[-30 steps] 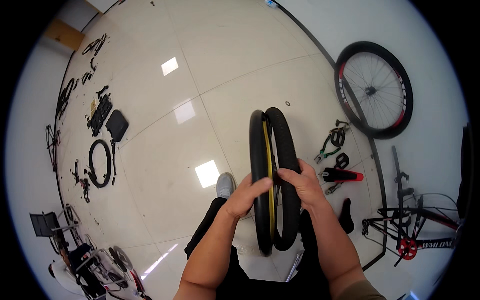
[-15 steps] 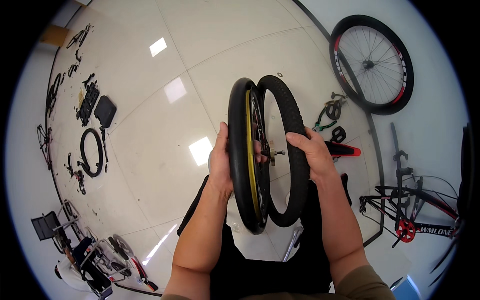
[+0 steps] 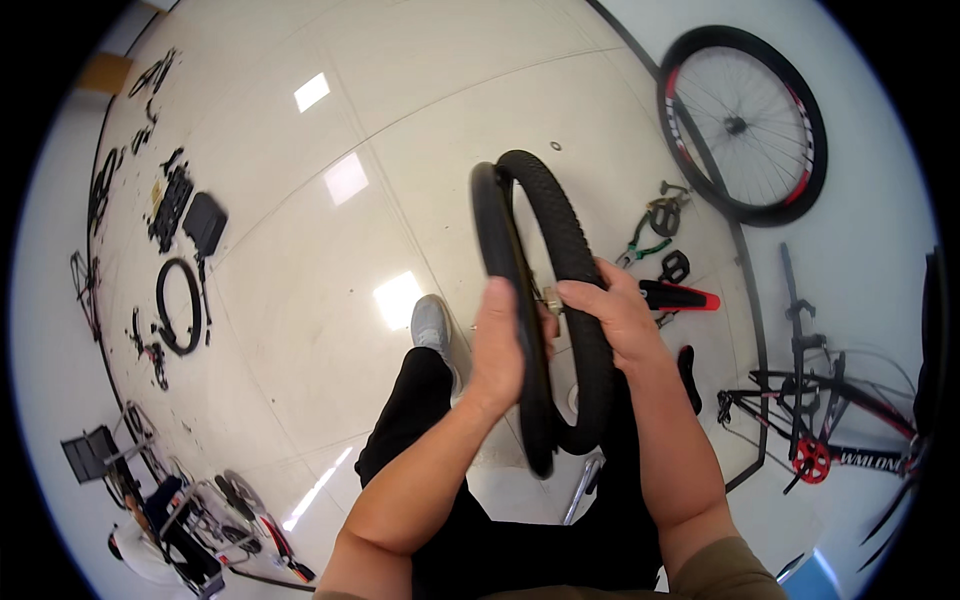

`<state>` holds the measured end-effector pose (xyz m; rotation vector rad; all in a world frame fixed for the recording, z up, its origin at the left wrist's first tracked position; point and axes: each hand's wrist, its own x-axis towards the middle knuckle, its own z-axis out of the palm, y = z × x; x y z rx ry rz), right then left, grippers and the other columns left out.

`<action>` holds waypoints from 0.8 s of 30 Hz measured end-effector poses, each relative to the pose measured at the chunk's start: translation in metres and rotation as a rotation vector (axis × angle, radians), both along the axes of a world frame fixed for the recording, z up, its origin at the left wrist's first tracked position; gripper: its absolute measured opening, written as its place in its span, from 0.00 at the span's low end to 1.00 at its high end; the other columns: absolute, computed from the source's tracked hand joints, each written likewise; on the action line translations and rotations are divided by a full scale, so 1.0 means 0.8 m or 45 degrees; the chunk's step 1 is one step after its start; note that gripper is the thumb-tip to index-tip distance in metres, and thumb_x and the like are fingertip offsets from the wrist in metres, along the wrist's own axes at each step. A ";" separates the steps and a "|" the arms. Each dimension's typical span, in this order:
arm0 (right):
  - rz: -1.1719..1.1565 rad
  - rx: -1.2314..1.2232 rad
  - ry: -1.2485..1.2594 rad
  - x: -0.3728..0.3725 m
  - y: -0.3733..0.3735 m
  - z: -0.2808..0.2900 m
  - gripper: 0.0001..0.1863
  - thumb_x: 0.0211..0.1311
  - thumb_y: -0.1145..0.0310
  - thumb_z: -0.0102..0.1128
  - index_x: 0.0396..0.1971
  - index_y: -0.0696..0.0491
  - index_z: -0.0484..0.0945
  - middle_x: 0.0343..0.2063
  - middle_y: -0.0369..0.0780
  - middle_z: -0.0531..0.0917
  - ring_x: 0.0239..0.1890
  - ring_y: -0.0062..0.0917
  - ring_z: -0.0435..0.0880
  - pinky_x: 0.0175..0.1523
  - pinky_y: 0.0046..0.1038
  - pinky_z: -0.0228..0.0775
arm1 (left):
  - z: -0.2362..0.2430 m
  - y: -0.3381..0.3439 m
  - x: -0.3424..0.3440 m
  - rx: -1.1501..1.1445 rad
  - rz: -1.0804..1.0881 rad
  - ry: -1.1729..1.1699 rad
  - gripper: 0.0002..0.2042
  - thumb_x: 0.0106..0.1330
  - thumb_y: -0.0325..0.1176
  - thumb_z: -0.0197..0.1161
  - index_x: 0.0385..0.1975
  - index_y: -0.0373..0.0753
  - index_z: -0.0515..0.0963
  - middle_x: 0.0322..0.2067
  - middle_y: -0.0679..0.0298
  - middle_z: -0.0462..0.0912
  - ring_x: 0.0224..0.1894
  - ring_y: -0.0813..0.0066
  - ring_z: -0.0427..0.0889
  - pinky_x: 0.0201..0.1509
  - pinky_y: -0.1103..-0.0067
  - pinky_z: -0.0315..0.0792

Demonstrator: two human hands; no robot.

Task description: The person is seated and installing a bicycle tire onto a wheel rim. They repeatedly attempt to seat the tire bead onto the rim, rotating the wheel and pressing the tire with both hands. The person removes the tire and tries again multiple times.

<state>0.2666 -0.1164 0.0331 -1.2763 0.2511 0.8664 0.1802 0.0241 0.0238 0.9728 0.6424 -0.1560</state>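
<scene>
Wheel, held up above the floor: probably stiff, the heavier piece; left hand wraps its left side. Knobbly tyre, alongside: likely springy, grippy; right hand clasps its right side. Best hold: around the tread.

1. Floor: pale glossy tile, dark joints, square light reflections.
2. Right wall: spoked wheel leaning there, black with red-and-white rim.
3. Below it, same side: black frame, red chainring.
4. Floor near that wall: green-handled pliers between two black pedals; black-and-red piece just below, possibly a saddle.
5. Small ring alone, farther up.
6. Left: black case beside a dark tray; tyre lying below.
7. Lower left: dark-backed chair, metal tubing.
</scene>
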 end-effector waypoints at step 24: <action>-0.003 0.110 0.061 0.021 -0.058 -0.028 0.20 0.64 0.65 0.61 0.51 0.62 0.78 0.40 0.42 0.87 0.38 0.25 0.88 0.46 0.26 0.82 | 0.029 -0.099 -0.005 0.217 0.193 -0.120 0.26 0.68 0.27 0.58 0.64 0.27 0.59 0.48 0.47 0.79 0.50 0.60 0.82 0.56 0.71 0.76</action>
